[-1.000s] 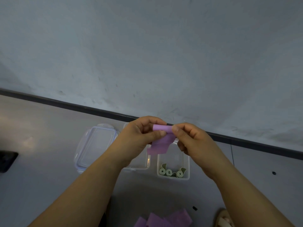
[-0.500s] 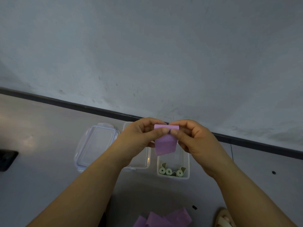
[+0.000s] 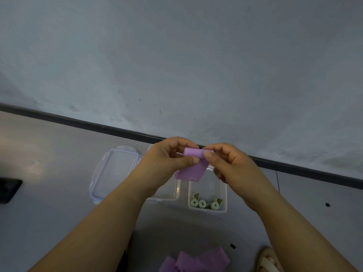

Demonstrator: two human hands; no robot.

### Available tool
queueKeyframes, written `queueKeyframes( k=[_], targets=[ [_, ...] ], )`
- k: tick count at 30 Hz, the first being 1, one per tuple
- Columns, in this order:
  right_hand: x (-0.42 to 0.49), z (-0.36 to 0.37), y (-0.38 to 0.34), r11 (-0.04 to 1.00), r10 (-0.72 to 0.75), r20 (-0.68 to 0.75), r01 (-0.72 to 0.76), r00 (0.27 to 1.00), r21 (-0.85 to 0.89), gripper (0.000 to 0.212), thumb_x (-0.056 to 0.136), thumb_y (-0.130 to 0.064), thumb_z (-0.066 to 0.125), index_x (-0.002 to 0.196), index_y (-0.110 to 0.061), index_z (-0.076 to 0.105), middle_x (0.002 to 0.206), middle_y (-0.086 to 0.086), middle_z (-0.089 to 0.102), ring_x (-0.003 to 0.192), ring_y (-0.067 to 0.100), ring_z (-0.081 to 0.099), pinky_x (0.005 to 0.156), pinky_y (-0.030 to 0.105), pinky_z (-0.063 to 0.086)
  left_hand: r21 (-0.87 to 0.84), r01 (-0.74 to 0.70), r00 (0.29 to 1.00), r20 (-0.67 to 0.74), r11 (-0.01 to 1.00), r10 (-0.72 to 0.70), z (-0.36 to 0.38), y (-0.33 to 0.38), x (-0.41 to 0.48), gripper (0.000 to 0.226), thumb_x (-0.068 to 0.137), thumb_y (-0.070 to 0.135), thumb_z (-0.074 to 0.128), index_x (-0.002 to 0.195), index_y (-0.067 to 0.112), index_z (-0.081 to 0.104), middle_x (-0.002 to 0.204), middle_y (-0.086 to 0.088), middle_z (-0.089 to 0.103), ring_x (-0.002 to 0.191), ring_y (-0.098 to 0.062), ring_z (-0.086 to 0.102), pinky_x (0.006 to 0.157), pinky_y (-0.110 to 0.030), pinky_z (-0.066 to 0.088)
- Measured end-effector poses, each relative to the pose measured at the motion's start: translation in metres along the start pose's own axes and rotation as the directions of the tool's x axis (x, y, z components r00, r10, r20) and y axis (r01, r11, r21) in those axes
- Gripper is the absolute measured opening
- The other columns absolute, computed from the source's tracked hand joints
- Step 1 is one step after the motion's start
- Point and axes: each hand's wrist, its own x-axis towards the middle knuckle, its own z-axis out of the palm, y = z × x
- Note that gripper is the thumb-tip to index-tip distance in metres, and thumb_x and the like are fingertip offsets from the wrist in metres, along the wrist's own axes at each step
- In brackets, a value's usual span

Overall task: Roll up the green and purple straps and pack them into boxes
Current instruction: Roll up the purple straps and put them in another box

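The purple strap point(image 3: 193, 165) is being held in the air just above the small clear box point(image 3: 224, 190), partly rolled, with its loose end hanging down toward this box. The left hand point(image 3: 167, 163) is pinching the left end of the roll, and the right hand point(image 3: 231, 165) is pinching the right end. Green rolls point(image 3: 202, 203) are lying inside the box, at its near wall. A second clear box point(image 3: 176, 192) is standing just left of it, and a lid point(image 3: 114, 173) further left. More purple straps point(image 3: 196, 262) are lying on the near side of the box.
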Motion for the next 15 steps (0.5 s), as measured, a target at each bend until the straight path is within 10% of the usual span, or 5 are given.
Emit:
queueKeyframes(
  k=[15],
  targets=[
    [-0.0006, -0.0021, -0.0004, 0.999, -0.005, 0.030, 0.004, 1.000, 0.048, 0.019, 0.078, -0.021, 0.070, 0.093, -0.030, 0.061, 0.078, -0.014, 0.065, 0.055, -0.004, 0.050, 0.051, 0.012, 0.044, -0.127, 0.107, 0.992, 0.072, 0.986, -0.099, -0.0014, 0.0018, -0.0002, 0.037, 0.063, 0.034, 0.066, 0.095, 0.016, 0.068, 0.093, -0.001, 0.073, 0.084, -0.013, 0.068, 0.076, -0.027, 0.057]
  ],
)
